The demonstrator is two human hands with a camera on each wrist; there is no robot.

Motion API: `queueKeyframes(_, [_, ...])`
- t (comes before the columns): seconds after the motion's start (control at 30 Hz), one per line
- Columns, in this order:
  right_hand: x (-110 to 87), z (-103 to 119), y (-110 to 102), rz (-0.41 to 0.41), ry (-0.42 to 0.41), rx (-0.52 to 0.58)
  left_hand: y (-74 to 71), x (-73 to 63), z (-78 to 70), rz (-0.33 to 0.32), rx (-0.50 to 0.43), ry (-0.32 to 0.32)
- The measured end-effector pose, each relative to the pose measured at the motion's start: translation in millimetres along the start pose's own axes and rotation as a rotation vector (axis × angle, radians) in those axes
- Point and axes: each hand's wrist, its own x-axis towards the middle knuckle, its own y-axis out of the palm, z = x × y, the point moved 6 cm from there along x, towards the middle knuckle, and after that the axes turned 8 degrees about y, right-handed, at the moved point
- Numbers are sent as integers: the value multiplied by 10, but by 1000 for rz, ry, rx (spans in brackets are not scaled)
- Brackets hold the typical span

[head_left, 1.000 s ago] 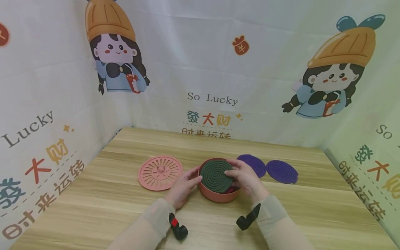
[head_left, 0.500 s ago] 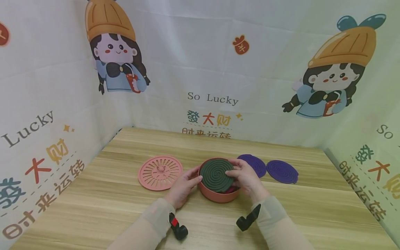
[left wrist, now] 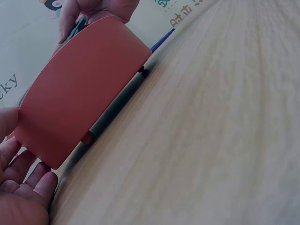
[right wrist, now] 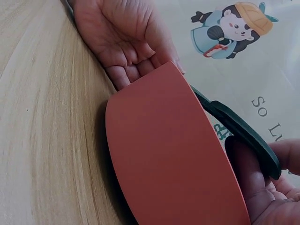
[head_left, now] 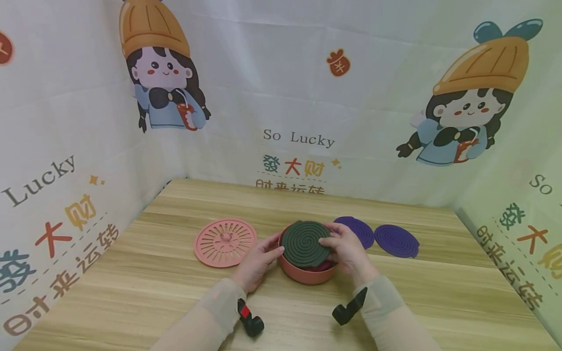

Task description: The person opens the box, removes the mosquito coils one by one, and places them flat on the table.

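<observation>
A dark green mosquito coil [head_left: 305, 243] lies tilted over the mouth of a round salmon-pink mosquito coil box [head_left: 307, 275]. My right hand [head_left: 344, 249] pinches the coil's right edge, thumb on top and fingers underneath. In the right wrist view the green coil [right wrist: 246, 133] stands up from the rim on that side. My left hand [head_left: 259, 263] grips the box's left side, its thumb at the rim and fingers against the wall [left wrist: 79, 93]. Something dark red shows inside the box below the coil; the rest of the inside is hidden.
A pink slotted lid [head_left: 206, 248] with a small knob lies left of the box. Two purple mosquito coils, a nearer one [head_left: 357, 231] partly behind my right hand and another [head_left: 396, 241], lie flat to the right. A printed cloth [head_left: 373, 122] hangs behind the wooden table [head_left: 145, 273].
The green coil has shifted slightly right and upward, its right edge a little higher with my right hand. My left hand and the box have stayed in place.
</observation>
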Motion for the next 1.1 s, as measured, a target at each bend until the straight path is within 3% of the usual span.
queueKeyframes(0.73, [-35,30,-89,-25,1,172,9,-13,-15,-3,-16,-5])
queueKeyframes(1.1, [-76,159,-322,-31,-13,260,2,-8,-5,-3,4,-6])
